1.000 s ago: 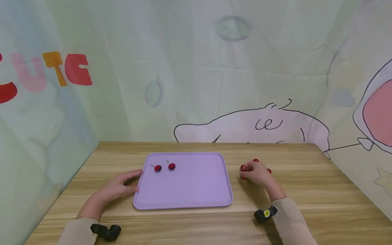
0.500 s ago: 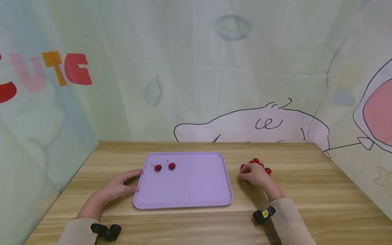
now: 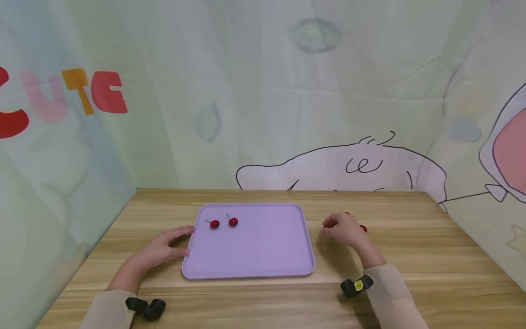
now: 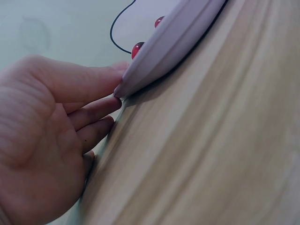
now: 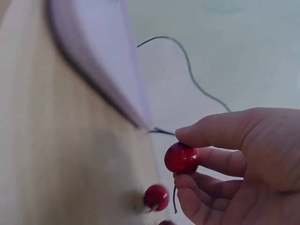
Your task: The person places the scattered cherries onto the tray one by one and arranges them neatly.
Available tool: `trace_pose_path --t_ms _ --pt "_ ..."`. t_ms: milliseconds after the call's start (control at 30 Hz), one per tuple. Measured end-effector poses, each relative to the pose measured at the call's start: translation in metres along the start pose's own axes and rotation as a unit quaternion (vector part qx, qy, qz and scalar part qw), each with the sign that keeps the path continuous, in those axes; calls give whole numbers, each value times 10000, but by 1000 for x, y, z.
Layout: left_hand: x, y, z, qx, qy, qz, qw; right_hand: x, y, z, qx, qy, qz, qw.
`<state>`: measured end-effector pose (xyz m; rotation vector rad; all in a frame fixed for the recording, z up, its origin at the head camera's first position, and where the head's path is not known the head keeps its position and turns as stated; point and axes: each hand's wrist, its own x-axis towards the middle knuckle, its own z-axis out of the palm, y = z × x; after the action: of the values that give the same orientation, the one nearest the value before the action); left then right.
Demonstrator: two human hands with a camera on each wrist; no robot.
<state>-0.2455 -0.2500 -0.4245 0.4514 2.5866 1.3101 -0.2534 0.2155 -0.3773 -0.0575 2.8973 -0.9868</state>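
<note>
My left hand [image 3: 158, 249] rests at the left edge of a lilac tray [image 3: 267, 246]. Its thumb and fingers are fairly straight and touch the rim, as the left wrist view also shows. Two red cherries with stems lie in the tray's upper left, one cherry [image 3: 214, 224] left of the other cherry [image 3: 233, 221]. Right of the tray, my right hand [image 3: 344, 228] pinches a cherry [image 5: 182, 158] between thumb and fingers, its stem hanging down. More cherries lie beneath and behind this hand, partly hidden, such as a cherry [image 5: 156, 197] in the right wrist view.
Everything rests on a wood-grain table [image 3: 246, 301]. Its back edge meets a pale printed curtain [image 3: 263, 91] with cartoon drawings and coloured letters. A cherry [image 3: 363, 228] shows just right of my right hand. Both wrists wear small black cameras.
My right hand has stayed by the cherry pile and shifted its fingers slightly; a cherry is now between them. The left hand and tray hold their places; the head view has shifted slightly.
</note>
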Motion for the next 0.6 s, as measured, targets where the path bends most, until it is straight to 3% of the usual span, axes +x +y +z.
trace_pose_path --t_ms 233,600 --pt "0 0 0 83 26 -13 10000 10 -19 -7 132 -1 -585 9982" --pt "-2 0 0 104 63 -18 9999 21 -62 -9 9 -108 -882 9960"
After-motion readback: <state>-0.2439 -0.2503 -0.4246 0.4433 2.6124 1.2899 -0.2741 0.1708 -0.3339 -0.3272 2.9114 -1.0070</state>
